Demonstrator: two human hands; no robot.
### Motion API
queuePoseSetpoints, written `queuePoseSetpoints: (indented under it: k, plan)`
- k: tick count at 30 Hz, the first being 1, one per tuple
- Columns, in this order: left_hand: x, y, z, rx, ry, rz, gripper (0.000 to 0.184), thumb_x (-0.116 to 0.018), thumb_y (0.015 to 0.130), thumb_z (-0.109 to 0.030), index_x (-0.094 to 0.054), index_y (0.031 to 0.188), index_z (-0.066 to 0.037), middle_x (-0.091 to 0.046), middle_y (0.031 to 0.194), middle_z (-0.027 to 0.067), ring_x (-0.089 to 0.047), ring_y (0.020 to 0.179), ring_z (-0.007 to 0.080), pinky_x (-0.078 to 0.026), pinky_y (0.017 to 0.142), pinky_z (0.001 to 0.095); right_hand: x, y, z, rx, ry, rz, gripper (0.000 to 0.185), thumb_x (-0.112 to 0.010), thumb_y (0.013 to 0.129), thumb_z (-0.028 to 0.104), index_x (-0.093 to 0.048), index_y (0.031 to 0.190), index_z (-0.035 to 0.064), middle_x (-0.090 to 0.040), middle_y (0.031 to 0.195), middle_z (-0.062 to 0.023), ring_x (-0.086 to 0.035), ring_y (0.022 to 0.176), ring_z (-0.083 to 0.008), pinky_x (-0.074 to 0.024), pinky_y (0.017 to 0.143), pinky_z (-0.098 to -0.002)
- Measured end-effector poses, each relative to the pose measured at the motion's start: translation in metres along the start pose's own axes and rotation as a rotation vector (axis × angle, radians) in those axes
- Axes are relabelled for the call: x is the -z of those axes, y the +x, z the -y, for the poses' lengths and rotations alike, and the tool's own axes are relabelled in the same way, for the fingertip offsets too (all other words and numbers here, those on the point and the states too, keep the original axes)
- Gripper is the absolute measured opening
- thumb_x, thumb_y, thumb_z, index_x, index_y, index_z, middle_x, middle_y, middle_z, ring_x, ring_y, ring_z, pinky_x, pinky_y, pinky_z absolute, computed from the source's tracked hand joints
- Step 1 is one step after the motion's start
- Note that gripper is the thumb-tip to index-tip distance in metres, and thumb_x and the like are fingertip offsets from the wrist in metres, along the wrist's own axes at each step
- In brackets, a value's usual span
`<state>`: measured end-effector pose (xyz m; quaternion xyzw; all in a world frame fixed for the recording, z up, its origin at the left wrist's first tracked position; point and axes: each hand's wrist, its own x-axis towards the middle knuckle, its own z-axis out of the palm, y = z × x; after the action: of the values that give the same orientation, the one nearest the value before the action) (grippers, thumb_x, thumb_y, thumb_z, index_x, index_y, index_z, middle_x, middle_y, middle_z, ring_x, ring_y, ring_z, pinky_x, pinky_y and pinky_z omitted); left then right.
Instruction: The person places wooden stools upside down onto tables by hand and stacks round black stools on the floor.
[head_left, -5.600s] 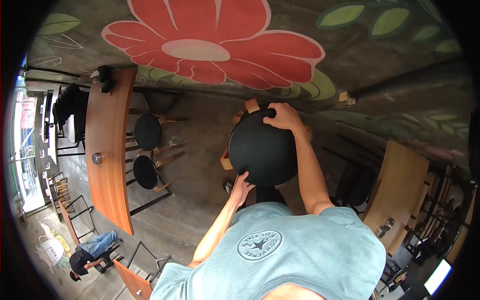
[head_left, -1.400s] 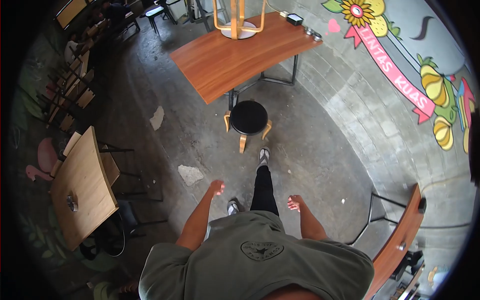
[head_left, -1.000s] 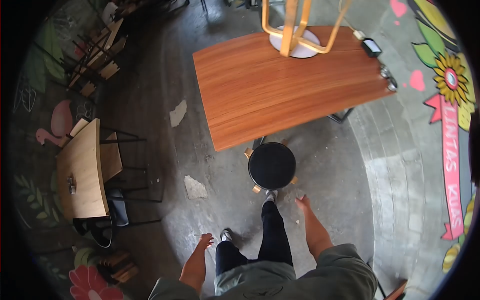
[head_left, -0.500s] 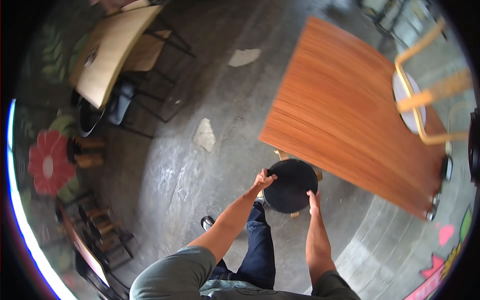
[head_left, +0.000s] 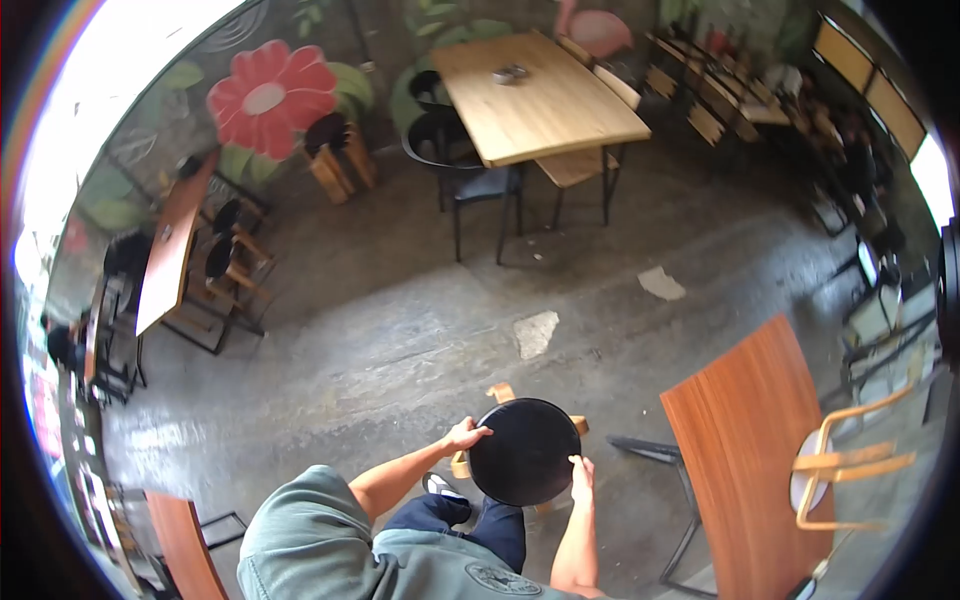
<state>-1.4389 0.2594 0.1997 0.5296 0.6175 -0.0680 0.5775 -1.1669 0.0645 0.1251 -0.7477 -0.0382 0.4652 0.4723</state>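
Observation:
A round stool [head_left: 525, 455] with a black seat and pale wooden legs is in front of my body, its seat facing up. My left hand [head_left: 467, 434] grips the left edge of the seat, thumb on top. On the opposite edge, my right hand [head_left: 582, 476] holds the rim with its thumb on top and its fingers mostly hidden beneath. Parts of the legs poke out past the seat on several sides. Whether they touch the floor I cannot tell.
To my right stands a reddish-brown table [head_left: 745, 440], with an upturned stool [head_left: 850, 460] on it. Ahead are a light wooden table [head_left: 540, 100] and a black chair [head_left: 480, 180]. Another long table [head_left: 175, 250] with stools is at left. Pale patches [head_left: 537, 334] mark the concrete floor.
My view has swung left, so the reddish-brown table now lies further right and lower. The stool stays between both hands, and more of its legs shows.

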Motion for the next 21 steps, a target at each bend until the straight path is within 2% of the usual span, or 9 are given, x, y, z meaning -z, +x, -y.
queuePoseSetpoints:
  k: [3, 5, 6, 7, 8, 11, 13, 17, 21]
  plan:
    - [0.075, -0.061, 0.041, -0.069, -0.078, -0.140, 0.066, -0.063, 0.072, -0.054, -0.054, 0.110, -0.001, -0.061, 0.107, 0.0190, -0.058, 0.099, 0.0297, -0.045, 0.085, 0.0364, -0.075, -0.057, 0.082, 0.199, -0.113, 0.212, 0.015, -0.061, 0.075, 0.018, -0.059, 0.075, 0.0036, -0.054, 0.078, -0.0009, -0.047, 0.077, -0.0123, -0.0382, 0.075, -0.0268]
    - [0.121, -0.112, 0.067, -0.163, -0.292, -0.206, 0.049, -0.062, 0.078, -0.046, -0.054, 0.102, -0.004, -0.060, 0.091, 0.0100, -0.059, 0.085, 0.0206, -0.048, 0.072, 0.0330, -0.110, -0.080, 0.100, 0.394, -0.037, 0.424, 0.016, -0.058, 0.078, 0.019, -0.059, 0.077, 0.0026, -0.057, 0.076, -0.0015, -0.051, 0.077, -0.0128, -0.0401, 0.076, -0.0278]
    - [0.149, -0.146, 0.072, -0.185, -0.442, -0.192, 0.043, -0.062, 0.080, -0.043, -0.054, 0.098, -0.005, -0.059, 0.085, 0.0064, -0.058, 0.079, 0.0168, -0.049, 0.067, 0.0310, -0.135, -0.102, 0.120, 0.184, 0.228, 0.537, 0.018, -0.054, 0.080, 0.019, -0.058, 0.085, 0.0022, -0.059, 0.082, -0.0032, -0.056, 0.084, -0.0151, -0.0431, 0.080, -0.0295]
    - [0.171, -0.187, 0.073, -0.248, -0.647, -0.188, 0.032, -0.061, 0.083, -0.037, -0.053, 0.091, -0.007, -0.053, 0.077, 0.0015, -0.052, 0.070, 0.0106, -0.045, 0.056, 0.0267, -0.157, -0.149, 0.152, 0.169, 0.334, 0.644, 0.019, -0.053, 0.080, 0.018, -0.056, 0.091, 0.0026, -0.060, 0.087, -0.0045, -0.056, 0.088, -0.0166, -0.0439, 0.083, -0.0305]
    - [0.194, -0.220, 0.076, -0.267, -0.755, -0.199, 0.028, -0.062, 0.084, -0.034, -0.053, 0.088, -0.008, -0.050, 0.076, -0.0002, -0.049, 0.069, 0.0096, -0.042, 0.057, 0.0251, -0.183, -0.189, 0.180, 0.148, 0.441, 0.748, 0.022, -0.052, 0.081, 0.018, -0.053, 0.097, 0.0029, -0.060, 0.093, -0.0057, -0.057, 0.092, -0.0181, -0.0446, 0.086, -0.0315]
    - [0.234, -0.254, 0.101, -0.504, -0.850, -0.478, 0.024, -0.063, 0.083, -0.026, -0.048, 0.080, -0.009, -0.041, 0.072, -0.0046, -0.039, 0.068, 0.0065, -0.034, 0.060, 0.0222, -0.250, -0.222, 0.192, 0.200, 0.335, 0.878, 0.032, -0.055, 0.079, 0.018, -0.049, 0.106, 0.0020, -0.058, 0.100, -0.0080, -0.057, 0.095, -0.0185, -0.0450, 0.086, -0.0304]
    - [0.261, -0.268, 0.115, -0.658, -0.937, -0.616, 0.023, -0.062, 0.082, -0.019, -0.042, 0.075, -0.009, -0.035, 0.071, -0.0066, -0.033, 0.068, 0.0049, -0.029, 0.060, 0.0213, -0.294, -0.247, 0.207, 0.193, 0.332, 0.971, 0.031, -0.054, 0.079, 0.018, -0.049, 0.105, 0.0024, -0.057, 0.100, -0.0088, -0.056, 0.095, -0.0184, -0.0444, 0.087, -0.0302]
    - [0.323, -0.292, 0.116, -0.781, -1.091, -0.773, 0.025, -0.060, 0.083, -0.019, -0.039, 0.073, -0.010, -0.033, 0.070, -0.0065, -0.031, 0.067, 0.0045, -0.029, 0.060, 0.0204, -0.379, -0.268, 0.239, 0.247, 0.284, 1.096, 0.028, -0.050, 0.080, 0.017, -0.051, 0.105, 0.0029, -0.058, 0.104, -0.0082, -0.055, 0.099, -0.0196, -0.0412, 0.093, -0.0319]
    - [0.389, -0.293, 0.106, -0.806, -1.121, -0.890, 0.024, -0.057, 0.084, -0.020, -0.040, 0.072, -0.010, -0.037, 0.069, -0.0064, -0.034, 0.067, 0.0034, -0.031, 0.061, 0.0197, -0.460, -0.284, 0.300, 0.282, 0.248, 1.171, 0.034, -0.049, 0.079, 0.015, -0.052, 0.109, -0.0005, -0.060, 0.105, -0.0088, -0.057, 0.098, -0.0182, -0.0435, 0.090, -0.0293]
